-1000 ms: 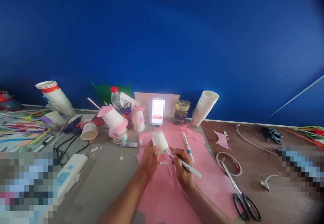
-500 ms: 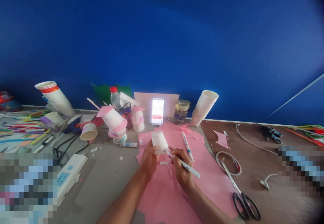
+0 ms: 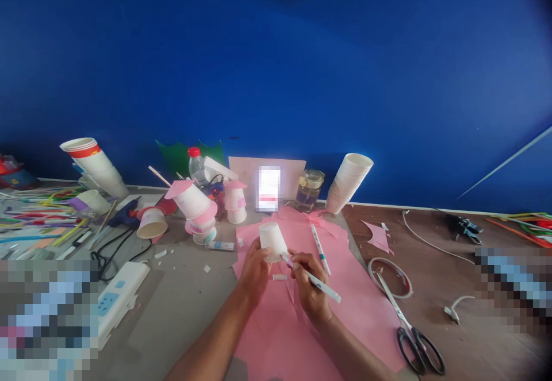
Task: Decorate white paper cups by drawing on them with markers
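Observation:
A white paper cup [image 3: 271, 238], its base upward, is gripped by my left hand [image 3: 255, 266] above the pink paper [image 3: 276, 329]. My right hand [image 3: 311, 283] pinches a white marker [image 3: 322, 287], whose tip meets the lower right side of the cup near the rim. Just beyond my right hand a second marker [image 3: 320, 249] lies on the paper. Under the cup there is a small white scrap [image 3: 279, 277]. To the left stand cup figures with pink paper, a tilted one [image 3: 192, 206] and a smaller one [image 3: 235, 203].
Right of the paper are black-handled scissors [image 3: 416, 341] and a tape roll [image 3: 390, 277]. A tall cup stack [image 3: 348, 183] and a glass jar [image 3: 309, 190] stand at the back by a lit phone [image 3: 268, 188]. A power strip [image 3: 123, 297] and glue gun [image 3: 125, 213] lie left.
Almost nothing differs. Both hands keep their hold on the cup and the marker, with the marker's tip still at the cup's lower side.

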Action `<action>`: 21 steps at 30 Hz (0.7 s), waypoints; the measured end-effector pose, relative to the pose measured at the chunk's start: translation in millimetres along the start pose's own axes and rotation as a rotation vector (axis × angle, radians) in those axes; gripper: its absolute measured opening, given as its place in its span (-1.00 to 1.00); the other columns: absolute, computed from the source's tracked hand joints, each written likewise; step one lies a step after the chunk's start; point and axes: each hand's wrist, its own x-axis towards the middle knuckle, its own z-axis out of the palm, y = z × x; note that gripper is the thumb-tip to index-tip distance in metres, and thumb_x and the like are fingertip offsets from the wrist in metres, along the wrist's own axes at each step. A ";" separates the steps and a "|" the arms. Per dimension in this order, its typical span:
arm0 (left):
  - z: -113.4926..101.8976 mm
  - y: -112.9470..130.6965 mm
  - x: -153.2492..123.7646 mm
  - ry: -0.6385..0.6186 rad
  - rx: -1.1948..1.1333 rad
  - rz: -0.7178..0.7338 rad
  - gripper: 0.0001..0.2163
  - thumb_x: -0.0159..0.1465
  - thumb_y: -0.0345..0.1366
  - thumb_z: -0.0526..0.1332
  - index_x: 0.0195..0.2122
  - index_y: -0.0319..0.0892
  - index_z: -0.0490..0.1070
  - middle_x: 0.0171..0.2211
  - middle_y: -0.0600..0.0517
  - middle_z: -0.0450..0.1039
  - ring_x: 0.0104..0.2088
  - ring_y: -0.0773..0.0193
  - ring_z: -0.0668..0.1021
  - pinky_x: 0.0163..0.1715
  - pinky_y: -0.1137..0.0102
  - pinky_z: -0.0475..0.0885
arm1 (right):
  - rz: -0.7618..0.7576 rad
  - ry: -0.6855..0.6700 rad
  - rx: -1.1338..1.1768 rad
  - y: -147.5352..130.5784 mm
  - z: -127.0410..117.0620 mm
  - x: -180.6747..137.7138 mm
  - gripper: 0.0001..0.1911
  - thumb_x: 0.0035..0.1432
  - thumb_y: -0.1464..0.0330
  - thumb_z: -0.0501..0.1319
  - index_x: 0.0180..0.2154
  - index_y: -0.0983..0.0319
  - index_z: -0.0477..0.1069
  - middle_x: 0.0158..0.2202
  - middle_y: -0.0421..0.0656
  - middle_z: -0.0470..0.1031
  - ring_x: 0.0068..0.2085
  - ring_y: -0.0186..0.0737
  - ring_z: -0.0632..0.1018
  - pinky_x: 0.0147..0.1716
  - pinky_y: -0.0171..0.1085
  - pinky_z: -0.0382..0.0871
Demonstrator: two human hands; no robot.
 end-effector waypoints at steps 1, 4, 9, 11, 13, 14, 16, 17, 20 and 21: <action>-0.3 -0.2 0.1 0.007 0.009 0.002 -0.75 0.01 -0.31 0.21 -0.25 -0.21 0.43 -0.35 -0.05 0.54 -0.29 0.15 0.55 -0.27 0.32 0.39 | -0.001 0.004 -0.001 -0.1 0.0 -0.1 -0.89 0.14 0.42 0.12 -0.40 0.18 0.40 -0.41 -0.19 0.54 -0.56 -0.32 0.45 -0.44 -0.27 0.40; -0.3 -0.1 -0.4 -0.018 0.000 -0.006 -0.76 0.03 -0.31 0.20 -0.25 -0.21 0.43 -0.34 -0.05 0.54 -0.29 0.15 0.55 -0.27 0.32 0.39 | 0.007 0.014 -0.002 0.3 0.6 -0.7 -0.90 0.14 0.41 0.12 -0.39 0.18 0.40 -0.38 -0.17 0.55 -0.52 -0.30 0.48 -0.47 -0.28 0.39; 0.7 0.9 -0.8 -0.049 -0.056 -0.022 -0.76 0.03 -0.32 0.22 -0.23 -0.20 0.43 -0.35 -0.04 0.54 -0.31 0.17 0.55 -0.26 0.31 0.39 | 0.018 0.022 -0.001 1.4 1.5 -1.2 -0.91 0.14 0.40 0.13 -0.38 0.18 0.40 -0.35 -0.14 0.56 -0.40 -0.22 0.54 -0.46 -0.27 0.40; 0.3 0.6 -0.3 -0.045 -0.060 -0.025 -0.73 0.02 -0.34 0.22 -0.21 -0.20 0.43 -0.37 -0.04 0.54 -0.31 0.16 0.55 -0.26 0.30 0.40 | 0.012 0.020 0.000 1.4 1.5 -1.1 -0.91 0.14 0.40 0.13 -0.38 0.18 0.40 -0.35 -0.14 0.56 -0.39 -0.21 0.54 -0.44 -0.26 0.41; -0.5 0.1 0.2 -0.041 -0.055 -0.031 -0.71 0.02 -0.34 0.22 -0.18 -0.20 0.43 -0.36 -0.04 0.54 -0.31 0.16 0.55 -0.26 0.30 0.40 | 0.009 0.011 0.004 1.3 1.4 -1.1 -0.91 0.14 0.40 0.13 -0.38 0.18 0.40 -0.33 -0.13 0.57 -0.40 -0.23 0.54 -0.43 -0.26 0.42; -0.9 -0.2 0.3 -0.036 -0.050 -0.032 -0.71 0.02 -0.34 0.21 -0.19 -0.20 0.43 -0.36 -0.04 0.54 -0.31 0.16 0.55 -0.26 0.31 0.39 | 0.011 0.006 0.005 1.3 1.3 -1.2 -0.90 0.15 0.40 0.12 -0.38 0.18 0.40 -0.32 -0.13 0.57 -0.41 -0.24 0.53 -0.43 -0.26 0.42; -1.3 -0.5 0.1 -0.020 -0.036 -0.027 -0.73 0.02 -0.33 0.21 -0.21 -0.20 0.43 -0.35 -0.03 0.54 -0.31 0.17 0.55 -0.26 0.32 0.39 | 0.017 0.005 0.000 1.2 1.1 -1.5 -0.90 0.15 0.40 0.12 -0.37 0.18 0.40 -0.31 -0.12 0.58 -0.45 -0.26 0.52 -0.46 -0.27 0.41; -1.3 -0.5 0.0 -0.012 -0.030 -0.025 -0.74 0.02 -0.33 0.21 -0.22 -0.20 0.43 -0.34 -0.03 0.53 -0.31 0.18 0.55 -0.27 0.33 0.39 | 0.019 0.010 -0.005 1.1 1.0 -1.6 -0.90 0.15 0.40 0.12 -0.37 0.19 0.41 -0.31 -0.12 0.58 -0.46 -0.27 0.51 -0.47 -0.28 0.41; -0.5 -0.2 -0.5 -0.013 -0.025 -0.039 -0.73 0.02 -0.32 0.22 -0.21 -0.21 0.42 -0.34 -0.04 0.53 -0.31 0.17 0.54 -0.28 0.34 0.38 | 0.026 0.019 -0.013 0.4 0.7 -1.6 -0.90 0.14 0.39 0.13 -0.37 0.19 0.41 -0.31 -0.11 0.58 -0.45 -0.26 0.52 -0.49 -0.28 0.40; -0.3 -0.2 -0.5 -0.019 -0.029 -0.043 -0.73 0.03 -0.32 0.22 -0.20 -0.21 0.42 -0.35 -0.03 0.53 -0.31 0.17 0.54 -0.28 0.33 0.38 | 0.030 0.017 -0.012 0.1 0.7 -1.5 -0.90 0.14 0.39 0.13 -0.37 0.19 0.41 -0.31 -0.11 0.58 -0.43 -0.25 0.53 -0.49 -0.29 0.40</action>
